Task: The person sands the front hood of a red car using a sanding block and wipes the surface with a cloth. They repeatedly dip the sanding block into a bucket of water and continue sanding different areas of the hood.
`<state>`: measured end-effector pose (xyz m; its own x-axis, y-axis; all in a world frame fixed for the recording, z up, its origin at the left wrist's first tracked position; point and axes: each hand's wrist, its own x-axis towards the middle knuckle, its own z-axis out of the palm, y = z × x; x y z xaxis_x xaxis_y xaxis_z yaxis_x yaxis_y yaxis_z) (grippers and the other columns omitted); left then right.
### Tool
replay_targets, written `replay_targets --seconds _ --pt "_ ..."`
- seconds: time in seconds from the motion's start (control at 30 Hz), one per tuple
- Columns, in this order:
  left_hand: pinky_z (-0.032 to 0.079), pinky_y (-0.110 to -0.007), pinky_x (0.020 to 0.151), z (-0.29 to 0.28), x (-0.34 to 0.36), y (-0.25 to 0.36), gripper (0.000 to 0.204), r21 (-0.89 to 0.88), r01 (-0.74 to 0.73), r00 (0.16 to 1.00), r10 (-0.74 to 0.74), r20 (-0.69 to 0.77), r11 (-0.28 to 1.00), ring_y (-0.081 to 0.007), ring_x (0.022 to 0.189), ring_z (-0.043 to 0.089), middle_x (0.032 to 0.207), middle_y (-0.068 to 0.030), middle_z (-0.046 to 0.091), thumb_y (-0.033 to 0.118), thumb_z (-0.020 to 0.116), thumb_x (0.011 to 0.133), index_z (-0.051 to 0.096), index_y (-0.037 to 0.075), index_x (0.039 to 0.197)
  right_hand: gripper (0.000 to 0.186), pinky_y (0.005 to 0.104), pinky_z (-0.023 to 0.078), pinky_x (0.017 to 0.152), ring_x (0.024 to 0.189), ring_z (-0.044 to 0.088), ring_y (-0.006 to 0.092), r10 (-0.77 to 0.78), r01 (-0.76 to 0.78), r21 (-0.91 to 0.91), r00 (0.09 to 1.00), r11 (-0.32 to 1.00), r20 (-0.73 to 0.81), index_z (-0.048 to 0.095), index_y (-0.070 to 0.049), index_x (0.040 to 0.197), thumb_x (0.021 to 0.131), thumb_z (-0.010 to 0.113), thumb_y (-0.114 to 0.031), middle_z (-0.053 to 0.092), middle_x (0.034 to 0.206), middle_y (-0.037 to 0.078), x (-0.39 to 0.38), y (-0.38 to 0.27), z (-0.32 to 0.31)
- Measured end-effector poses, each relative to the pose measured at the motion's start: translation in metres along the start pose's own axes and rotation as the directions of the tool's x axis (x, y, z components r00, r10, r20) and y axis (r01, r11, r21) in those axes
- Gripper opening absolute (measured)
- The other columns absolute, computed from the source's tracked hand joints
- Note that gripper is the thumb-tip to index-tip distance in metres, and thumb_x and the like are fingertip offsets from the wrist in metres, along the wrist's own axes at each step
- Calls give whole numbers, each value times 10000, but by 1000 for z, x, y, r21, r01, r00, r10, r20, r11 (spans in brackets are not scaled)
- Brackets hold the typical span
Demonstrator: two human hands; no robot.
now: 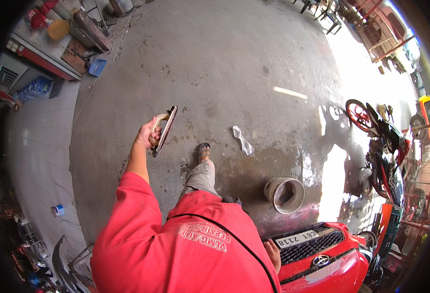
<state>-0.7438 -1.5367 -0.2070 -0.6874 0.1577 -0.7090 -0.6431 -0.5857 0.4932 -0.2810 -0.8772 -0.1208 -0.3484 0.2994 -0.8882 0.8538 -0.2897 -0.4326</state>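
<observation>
I judged this carrying, next needing steadiness: left hand gripped the tool; right hand, I couldn't tell.

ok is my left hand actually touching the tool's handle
Touching: the head view shows the left hand with its fingers curled around the handle.

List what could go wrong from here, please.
The open sandal might slip, since the concrete floor shows dark, damp-looking patches. The left hand alone grips the hand float, so a loose hold could let it drop. The bucket stands on the floor near the red bumper and could be bumped over by a careless step.
</observation>
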Motion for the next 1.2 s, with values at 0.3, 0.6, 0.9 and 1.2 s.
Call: replay_targets --seconds 0.3,0.6,0.9,1.2 --pt "415 -233 424 62 72 136 600 -603 -241 833 481 273 760 -64 449 427 758 -27 644 547 425 1139 486 171 1604 681 406 576 905 1164 719 283 -81 163 -490 980 856 184 517 2 1551 1016 728 -361 699 1374 153 168 -141 124" --pt "553 -399 534 20 217 215 775 729 72 878 304 -370 680 -167 523 618 1025 -123 738 337 699 1010 361 69 1654 582 405 582 820 1055 753 241 49 19 -474 990 880 130 624 -77 1476 999 729 -394 741 1267 85 261 -437 251" --pt "586 -452 816 59 164 161 704 312 613 722 -354 -595 726 -281 1006 735 1251 -149 726 305 742 970 488 96 1592 614 386 568 720 907 730 221 -55 104 -647 994 756 96 662 -50 1428 956 763 -429 755 1164 105 403 -761 457" --pt "584 -468 727 120 312 338 678 189 546 732 -355 -581 816 -284 860 733 1091 -160 733 279 713 985 478 77 1588 763 445 492 1147 1415 592 344 -219 668 -672 742 319 634 549 -135 1577 968 736 -555 607 1540 197 405 -1124 847"
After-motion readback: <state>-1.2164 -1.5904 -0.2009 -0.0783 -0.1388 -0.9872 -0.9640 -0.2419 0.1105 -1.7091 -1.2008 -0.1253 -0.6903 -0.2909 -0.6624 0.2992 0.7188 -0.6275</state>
